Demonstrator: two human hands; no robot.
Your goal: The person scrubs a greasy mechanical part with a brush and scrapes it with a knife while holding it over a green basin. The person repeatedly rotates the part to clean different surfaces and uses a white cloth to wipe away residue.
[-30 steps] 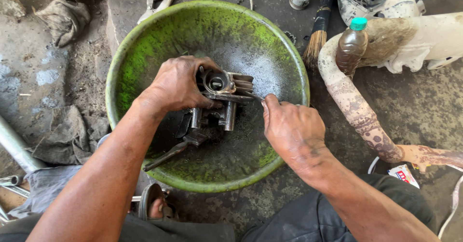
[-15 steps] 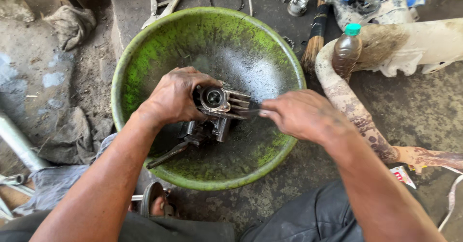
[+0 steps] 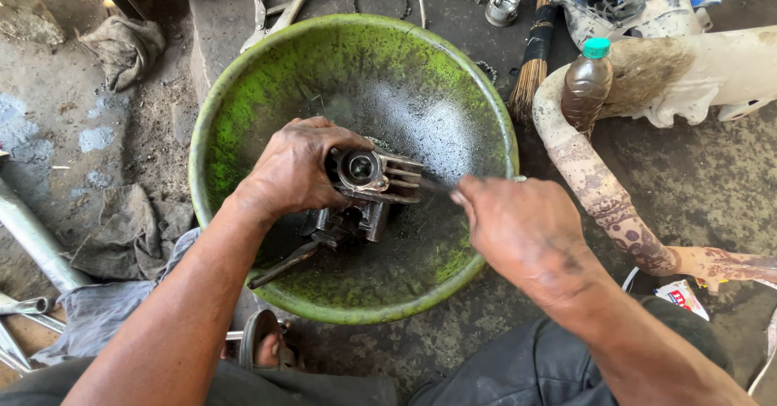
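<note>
the finned engine part [image 3: 374, 178] sits over the middle of the green basin [image 3: 243, 114], its fins pointing right, long axis running left to right. the left hand [image 3: 295, 167] wraps round its left end, fingers curled tight. the right hand [image 3: 518, 224] is just right of it, closed on a thin dark tool [image 3: 437, 185] whose tip touches the fins. in the basin lie dark oily liquid and another metal part [image 3: 344, 226]. far right stand a brown bottle [image 3: 584, 86] and a brush [image 3: 534, 70].
</note>
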